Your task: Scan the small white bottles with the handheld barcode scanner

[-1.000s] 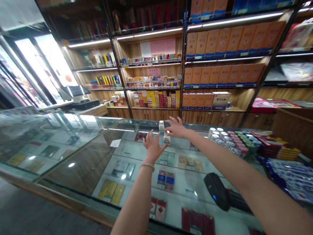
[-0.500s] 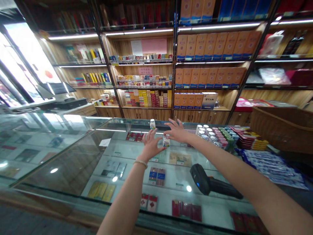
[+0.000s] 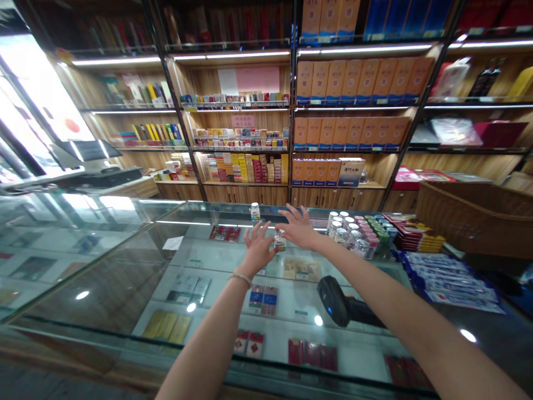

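Observation:
A small white bottle (image 3: 281,243) with a coloured label stands upright at the glass counter, between my two hands. My left hand (image 3: 259,248), with a band on its wrist, has its thumb and index finger against the bottle's left side, the other fingers raised. From the right, my right hand (image 3: 297,226) pinches the bottle near its top, its remaining fingers lifted apart. The fingers partly cover the bottle's cap. Just beyond my left fingers stands a second white bottle (image 3: 255,211), near the counter's far edge.
A black barcode scanner (image 3: 336,303) lies under my right forearm. Several lidded bottles (image 3: 342,236) stand to the right, near blue-and-white packets (image 3: 453,280) and a brown basket (image 3: 474,216). Flat packs show beneath the glass counter (image 3: 225,266). Stocked shelves (image 3: 291,150) line the back wall.
The camera view has shifted slightly, moving the scene a little left. My left thumb has drawn in closer to the bottle's side, while my right fingers stay near its top.

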A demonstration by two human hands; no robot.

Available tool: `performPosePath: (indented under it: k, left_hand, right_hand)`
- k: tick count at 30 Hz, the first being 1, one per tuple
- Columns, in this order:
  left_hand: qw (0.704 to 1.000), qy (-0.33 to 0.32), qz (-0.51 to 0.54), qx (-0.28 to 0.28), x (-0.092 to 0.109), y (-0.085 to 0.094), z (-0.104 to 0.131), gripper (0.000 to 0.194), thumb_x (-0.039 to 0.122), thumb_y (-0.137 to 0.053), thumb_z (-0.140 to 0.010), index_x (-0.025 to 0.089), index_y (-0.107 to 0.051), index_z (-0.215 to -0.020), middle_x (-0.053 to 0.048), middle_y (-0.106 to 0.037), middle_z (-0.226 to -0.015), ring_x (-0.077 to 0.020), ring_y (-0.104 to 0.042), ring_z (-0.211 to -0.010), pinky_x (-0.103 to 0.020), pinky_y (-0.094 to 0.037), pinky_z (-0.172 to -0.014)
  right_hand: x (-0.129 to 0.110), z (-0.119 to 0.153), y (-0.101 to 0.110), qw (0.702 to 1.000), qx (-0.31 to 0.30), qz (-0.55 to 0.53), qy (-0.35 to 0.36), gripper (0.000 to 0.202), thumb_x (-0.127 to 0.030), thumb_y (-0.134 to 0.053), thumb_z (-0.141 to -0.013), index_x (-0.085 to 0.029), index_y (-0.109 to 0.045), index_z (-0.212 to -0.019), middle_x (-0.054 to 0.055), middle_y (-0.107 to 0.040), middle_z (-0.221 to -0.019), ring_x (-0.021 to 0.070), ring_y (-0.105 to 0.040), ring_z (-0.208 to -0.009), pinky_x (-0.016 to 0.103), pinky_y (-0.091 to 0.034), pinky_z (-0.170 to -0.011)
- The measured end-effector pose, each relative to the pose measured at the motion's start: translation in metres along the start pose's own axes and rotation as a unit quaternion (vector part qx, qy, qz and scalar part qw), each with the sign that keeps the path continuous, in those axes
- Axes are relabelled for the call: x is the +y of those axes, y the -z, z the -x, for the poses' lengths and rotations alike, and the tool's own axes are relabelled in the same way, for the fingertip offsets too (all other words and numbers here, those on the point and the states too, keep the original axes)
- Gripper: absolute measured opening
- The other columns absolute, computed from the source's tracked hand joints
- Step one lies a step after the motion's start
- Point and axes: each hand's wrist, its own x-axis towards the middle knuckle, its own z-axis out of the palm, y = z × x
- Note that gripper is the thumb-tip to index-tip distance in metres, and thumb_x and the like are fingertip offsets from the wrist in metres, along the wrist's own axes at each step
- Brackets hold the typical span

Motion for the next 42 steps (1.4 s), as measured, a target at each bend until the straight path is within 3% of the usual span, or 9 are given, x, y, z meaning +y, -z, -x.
performPosePath:
  k: [5, 11, 15, 22, 26, 32, 37, 42]
  left_hand:
    - [1.000, -0.006, 0.018, 0.010, 0.016, 0.007, -0.003, 0.012, 0.037, -0.075, -0.081, 0.028, -0.079, -0.088, -0.006, -0.046, -0.158, -0.0376, -0.029, -0.150, -0.066, -0.012, -0.121]
    - [0.998, 0.025, 0.053, 0.026, 0.051, 0.023, -0.014, 0.011, 0.038, -0.078, -0.079, 0.030, -0.081, -0.086, -0.005, -0.050, -0.155, -0.0384, -0.030, -0.149, -0.065, -0.016, -0.121]
    - [0.998, 0.000, 0.047, 0.032, 0.070, 0.031, -0.025, 0.012, 0.040, -0.078, -0.079, 0.031, -0.081, -0.086, -0.003, -0.051, -0.155, -0.0374, -0.031, -0.149, -0.066, -0.016, -0.120]
    - [0.997, 0.000, 0.069, 0.041, 0.104, 0.031, -0.044, 0.016, 0.044, -0.081, -0.076, 0.030, -0.081, -0.082, -0.005, -0.054, -0.152, -0.0391, -0.031, -0.147, -0.067, -0.016, -0.119]
    - [0.996, -0.018, 0.076, 0.032, 0.120, 0.021, -0.040, 0.015, 0.043, -0.082, -0.074, 0.029, -0.080, -0.078, -0.004, -0.052, -0.153, -0.0401, -0.030, -0.148, -0.068, -0.013, -0.120]
    - [0.996, -0.016, 0.088, 0.009, 0.128, 0.010, -0.024, 0.014, 0.041, -0.080, -0.077, 0.030, -0.079, -0.084, -0.002, -0.051, -0.155, -0.0394, -0.030, -0.148, -0.067, -0.014, -0.121]
    - [0.990, -0.010, 0.137, -0.002, 0.127, 0.008, -0.019, 0.022, 0.045, -0.072, -0.085, 0.029, -0.078, -0.099, -0.004, -0.046, -0.158, -0.0356, -0.029, -0.150, -0.062, -0.019, -0.123]
    - [0.988, -0.023, 0.152, 0.012, 0.127, 0.009, -0.018, 0.021, 0.043, -0.072, -0.086, 0.028, -0.078, -0.100, -0.003, -0.047, -0.158, -0.0338, -0.028, -0.151, -0.061, -0.019, -0.123]
  right_hand:
    - [0.006, 0.014, 0.017, 1.000, 0.025, -0.002, -0.017, 0.025, -0.030, -0.062, -0.096, -0.034, -0.072, -0.119, 0.007, -0.039, -0.161, 0.0338, -0.017, -0.155, 0.069, -0.012, -0.119]
    - [0.018, 0.041, 0.043, 0.991, 0.120, -0.004, -0.063, 0.027, -0.034, -0.057, -0.098, -0.030, -0.069, -0.122, 0.008, -0.043, -0.159, 0.0305, -0.023, -0.153, 0.062, -0.014, -0.120]
    - [0.028, 0.069, 0.051, 0.984, 0.155, -0.003, -0.085, 0.031, -0.037, -0.054, -0.098, -0.028, -0.066, -0.125, 0.009, -0.041, -0.160, 0.0290, -0.024, -0.153, 0.056, -0.015, -0.121]
    - [0.048, 0.117, 0.043, 0.985, 0.134, 0.039, -0.099, 0.083, -0.054, -0.068, -0.085, -0.024, -0.035, -0.156, 0.015, -0.030, -0.165, 0.0346, -0.015, -0.155, 0.060, -0.005, -0.122]
    - [0.055, 0.134, 0.036, 0.982, 0.144, 0.055, -0.112, 0.084, -0.055, -0.070, -0.083, -0.023, -0.038, -0.154, 0.015, -0.030, -0.165, 0.0351, -0.015, -0.155, 0.060, -0.003, -0.123]
    - [0.055, 0.148, 0.035, 0.984, 0.147, 0.065, -0.074, 0.075, -0.055, -0.064, -0.087, -0.017, -0.044, -0.148, 0.019, -0.031, -0.164, 0.0354, -0.018, -0.154, 0.059, 0.000, -0.124]
    - [0.054, 0.153, 0.038, 0.976, 0.184, 0.072, -0.088, 0.074, -0.059, -0.061, -0.087, -0.017, -0.045, -0.146, 0.019, -0.029, -0.164, 0.0367, -0.014, -0.155, 0.058, -0.003, -0.124]
    - [0.054, 0.153, 0.044, 0.974, 0.190, 0.056, -0.111, 0.079, -0.065, -0.065, -0.082, -0.019, -0.047, -0.144, 0.020, -0.021, -0.166, 0.0400, -0.008, -0.155, 0.060, -0.005, -0.123]
